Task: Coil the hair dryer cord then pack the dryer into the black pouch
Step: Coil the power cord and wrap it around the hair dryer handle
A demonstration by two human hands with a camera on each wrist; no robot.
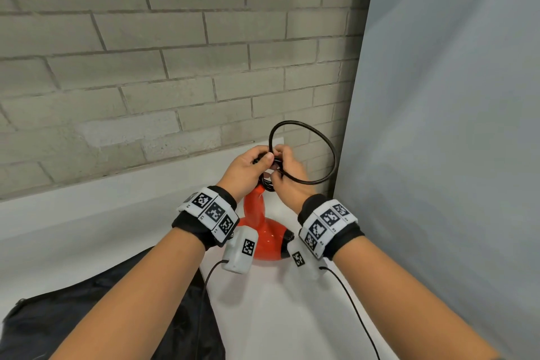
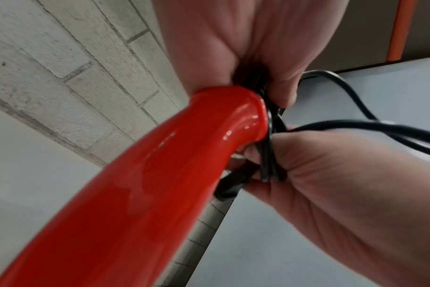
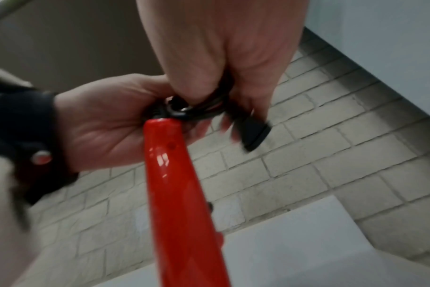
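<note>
The red hair dryer (image 1: 267,240) stands on the white table, its handle (image 1: 257,199) pointing up. Both hands meet at the handle's top end. My left hand (image 1: 252,162) grips the gathered black cord coils (image 2: 268,155) against the handle (image 2: 160,174). My right hand (image 1: 285,168) pinches the same coils (image 3: 204,109) from the other side. One wide loop of cord (image 1: 327,140) rises above and right of the hands. A black plug (image 3: 252,132) hangs beneath my right fingers. The black pouch (image 1: 87,316) lies at the near left, partly under my left forearm.
A grey brick wall (image 1: 146,67) runs along the back of the table. A pale grey panel (image 1: 438,155) closes the right side. Bare white table surface (image 1: 277,316) lies between my forearms, crossed by thin wrist-camera cables.
</note>
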